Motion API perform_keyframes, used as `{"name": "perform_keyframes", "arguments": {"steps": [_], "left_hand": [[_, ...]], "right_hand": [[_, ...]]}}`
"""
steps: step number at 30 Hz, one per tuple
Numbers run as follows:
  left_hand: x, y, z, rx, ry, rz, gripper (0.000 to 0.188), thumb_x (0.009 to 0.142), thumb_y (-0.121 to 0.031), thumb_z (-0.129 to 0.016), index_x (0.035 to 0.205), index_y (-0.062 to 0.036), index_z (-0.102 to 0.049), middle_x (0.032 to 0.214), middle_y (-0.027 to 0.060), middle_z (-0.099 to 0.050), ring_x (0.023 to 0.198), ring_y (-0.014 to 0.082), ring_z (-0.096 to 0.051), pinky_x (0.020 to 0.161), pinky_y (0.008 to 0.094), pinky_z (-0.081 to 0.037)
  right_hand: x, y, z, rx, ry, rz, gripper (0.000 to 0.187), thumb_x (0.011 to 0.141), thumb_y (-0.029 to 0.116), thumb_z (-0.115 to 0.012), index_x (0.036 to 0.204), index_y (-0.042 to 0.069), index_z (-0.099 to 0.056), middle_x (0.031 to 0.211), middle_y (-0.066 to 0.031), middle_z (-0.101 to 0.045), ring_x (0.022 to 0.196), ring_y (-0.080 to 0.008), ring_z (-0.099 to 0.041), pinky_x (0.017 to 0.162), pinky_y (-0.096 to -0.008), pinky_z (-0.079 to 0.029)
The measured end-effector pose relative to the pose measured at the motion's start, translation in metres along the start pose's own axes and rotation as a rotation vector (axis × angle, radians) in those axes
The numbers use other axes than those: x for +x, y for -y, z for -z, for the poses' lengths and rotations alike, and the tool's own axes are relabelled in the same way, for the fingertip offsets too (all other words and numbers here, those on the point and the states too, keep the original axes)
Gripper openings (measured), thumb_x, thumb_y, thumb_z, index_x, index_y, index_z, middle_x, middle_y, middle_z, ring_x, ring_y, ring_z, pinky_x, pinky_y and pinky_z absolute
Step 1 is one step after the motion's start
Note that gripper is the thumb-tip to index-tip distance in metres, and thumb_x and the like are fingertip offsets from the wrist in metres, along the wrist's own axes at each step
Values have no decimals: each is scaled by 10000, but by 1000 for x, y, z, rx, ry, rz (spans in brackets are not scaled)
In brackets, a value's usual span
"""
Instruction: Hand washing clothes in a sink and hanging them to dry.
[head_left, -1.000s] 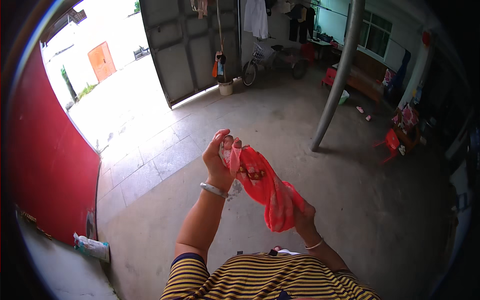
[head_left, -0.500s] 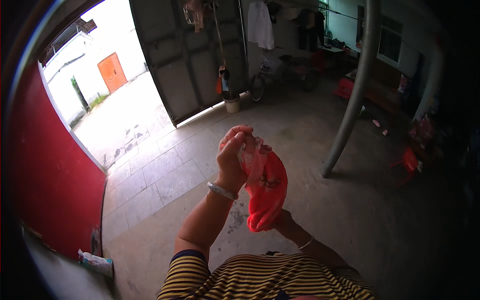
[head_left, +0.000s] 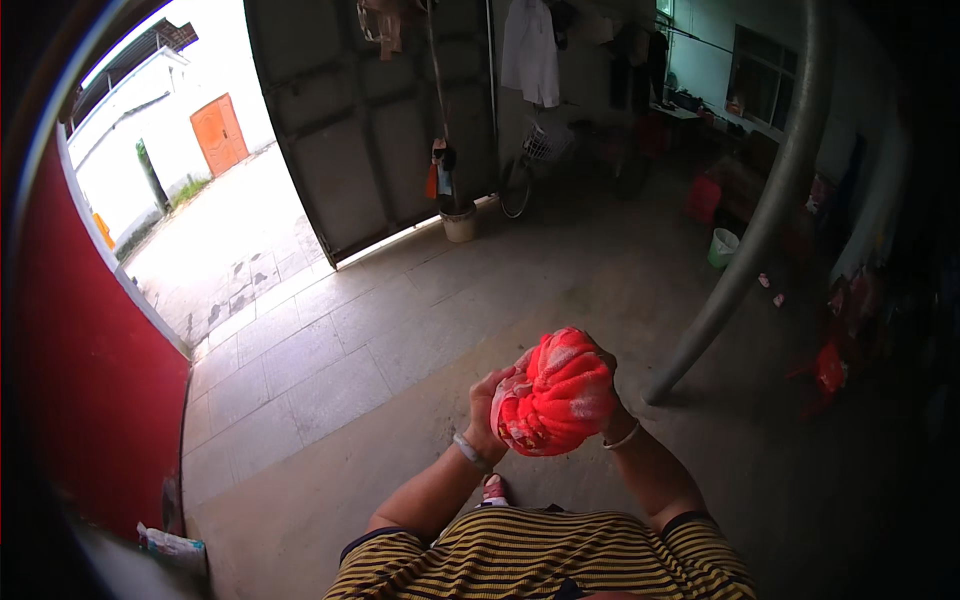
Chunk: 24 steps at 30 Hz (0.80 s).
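A bright red plush cloth with paler pink patches is held up in front of my chest. Gathered folds run over its top, making a rounded bundle; whether it is a towel or a sewn piece I cannot tell. My left hand grips its left side, thumb and fingers at the edge, with a pale bangle on the wrist. On the opposite side, my right hand is closed on the cloth, its fingers mostly hidden behind the folds.
A grey pole rises to the right. At the back stand a large metal door, a pale bucket and a bicycle. A green-white bin is behind the pole. A red panel borders the left.
The cloth has gone from a long hanging shape to a rounded, gathered bundle. My left hand has come down, and my right hand has risen to the cloth's right side. The view has shifted.
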<state>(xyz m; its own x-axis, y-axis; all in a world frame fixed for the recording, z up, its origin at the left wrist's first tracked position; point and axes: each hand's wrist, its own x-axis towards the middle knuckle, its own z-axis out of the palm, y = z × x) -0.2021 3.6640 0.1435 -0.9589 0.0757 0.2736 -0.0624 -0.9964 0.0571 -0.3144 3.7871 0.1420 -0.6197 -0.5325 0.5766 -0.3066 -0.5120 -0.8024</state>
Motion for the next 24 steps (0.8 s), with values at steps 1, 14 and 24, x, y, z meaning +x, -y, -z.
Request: {"name": "perform_keyframes", "arguments": {"steps": [1, 14, 24], "left_hand": [[12, -13, 3, 121, -128, 2, 431, 858, -188, -417, 1237, 16, -432, 1220, 206, -518, 1117, 333, -510, 1011, 434, -371], [162, -122, 23, 1047, -205, 413, 332, 798, -113, -517, 1062, 81, -571, 924, 143, -640, 858, 205, -614, 793, 304, -486], [320, -131, 27, 1427, -86, 360, 352, 832, -137, -493, 1118, 61, -551, 781, 71, -618, 789, 159, -615, 796, 304, -496]], "right_hand": [[10, -5, 1, -13, 27, -44, 168, 922, 107, -499, 1058, 20, -547, 981, -33, -594, 892, -103, -561, 833, -259, -468], [119, -24, 69, 263, 256, -716, 940, 763, 382, -682, 1411, -38, -145, 1323, -199, -409, 1211, -237, -432, 1015, -349, -350], [185, -121, 168, 199, -170, -494, 244, 836, 192, -586, 984, -2, -582, 910, -91, -620, 828, -162, -599, 769, -306, -497]]}}
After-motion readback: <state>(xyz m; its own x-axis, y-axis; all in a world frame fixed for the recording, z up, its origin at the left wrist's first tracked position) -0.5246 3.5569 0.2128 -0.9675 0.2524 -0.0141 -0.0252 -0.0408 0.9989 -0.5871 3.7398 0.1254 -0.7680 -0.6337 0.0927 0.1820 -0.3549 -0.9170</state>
